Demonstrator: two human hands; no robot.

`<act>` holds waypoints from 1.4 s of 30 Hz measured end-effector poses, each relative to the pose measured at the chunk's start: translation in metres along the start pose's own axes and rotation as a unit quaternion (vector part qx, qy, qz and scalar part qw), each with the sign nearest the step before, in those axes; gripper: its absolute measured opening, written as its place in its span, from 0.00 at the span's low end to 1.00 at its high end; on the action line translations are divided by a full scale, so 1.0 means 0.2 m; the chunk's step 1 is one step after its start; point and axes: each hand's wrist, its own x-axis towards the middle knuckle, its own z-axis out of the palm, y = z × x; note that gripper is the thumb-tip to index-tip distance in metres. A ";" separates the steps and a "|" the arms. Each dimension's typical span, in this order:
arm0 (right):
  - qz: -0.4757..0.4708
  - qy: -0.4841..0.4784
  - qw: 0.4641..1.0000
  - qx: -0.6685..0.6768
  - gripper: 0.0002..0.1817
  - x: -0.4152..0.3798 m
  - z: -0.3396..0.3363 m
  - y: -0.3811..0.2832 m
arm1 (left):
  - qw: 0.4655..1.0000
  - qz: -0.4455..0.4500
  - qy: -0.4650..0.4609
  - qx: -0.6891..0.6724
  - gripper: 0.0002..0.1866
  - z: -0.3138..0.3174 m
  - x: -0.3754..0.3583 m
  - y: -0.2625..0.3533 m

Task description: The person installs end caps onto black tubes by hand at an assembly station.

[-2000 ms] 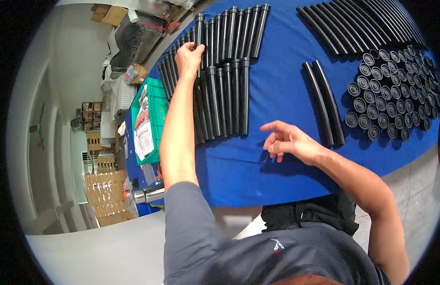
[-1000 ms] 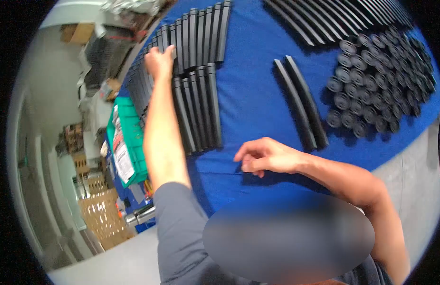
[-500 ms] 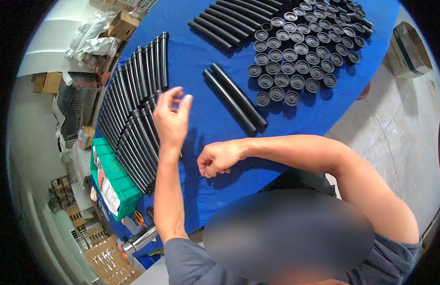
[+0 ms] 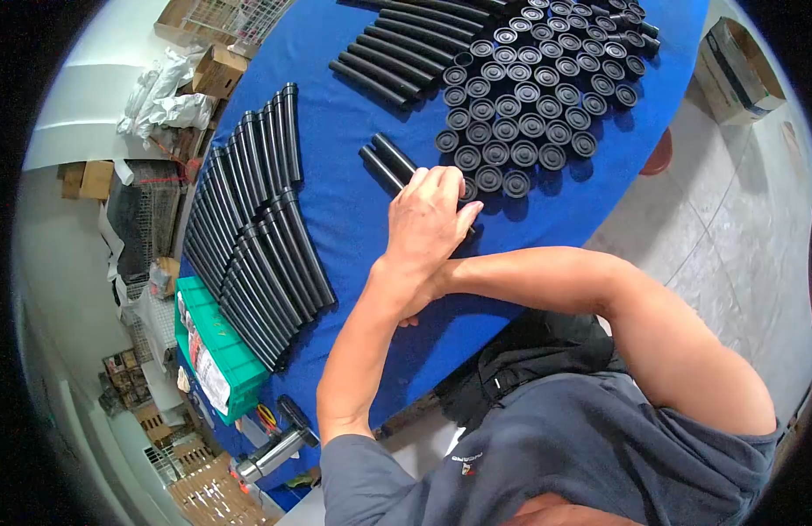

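Observation:
My left hand (image 4: 430,215) reaches over two loose black tubes (image 4: 391,164) on the blue cloth. Its fingertips and thumb bend around a round black cap (image 4: 468,188) at the near edge of a cluster of similar caps (image 4: 530,125). The hand covers the middle of the tubes and part of that cap. Beneath my left wrist, my right hand (image 4: 421,301) rests low over the cloth with its fingers curled. I see nothing in it, though the left forearm hides most of the hand.
Rows of black tubes with collared ends (image 4: 264,228) lie to the left, beside a green crate (image 4: 226,351). More black tubes (image 4: 397,53) lie at the far side. A metal tool with a black handle (image 4: 279,447) is at the near left corner, and a cardboard box (image 4: 739,74) stands on the floor.
My left hand has moved right from beside the collared tubes to the near cap, crossing over my right wrist. My right hand has shifted slightly right. The view has shifted somewhat.

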 end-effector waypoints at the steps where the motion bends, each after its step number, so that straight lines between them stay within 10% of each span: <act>1: 0.015 0.008 1.000 -0.011 0.09 -0.01 0.01 -0.02 | 1.000 0.002 -0.001 0.000 0.16 0.01 0.00 -0.01; 8: 0.073 -0.063 0.994 -0.058 0.06 0.05 0.03 -0.08 | 0.997 -0.018 0.054 -0.058 0.16 -0.04 -0.07 -0.03; 18: 0.192 -0.133 0.956 -0.175 0.10 0.09 0.07 -0.10 | 0.933 -0.337 0.124 -0.017 0.38 -0.18 -0.48 -0.46; 27: 0.194 -0.134 0.956 -0.172 0.10 0.08 0.06 -0.09 | 0.955 -0.246 0.104 0.128 0.41 -0.14 -0.52 -0.49; 34: 0.287 -0.361 0.884 -0.084 0.13 0.05 0.08 -0.09 | 0.992 -0.098 0.061 -0.047 0.21 -0.14 -0.35 -0.26; 42: 0.300 -0.364 0.874 -0.115 0.15 0.04 0.10 -0.09 | 0.991 -0.122 -0.012 -0.057 0.21 -0.04 -0.31 -0.29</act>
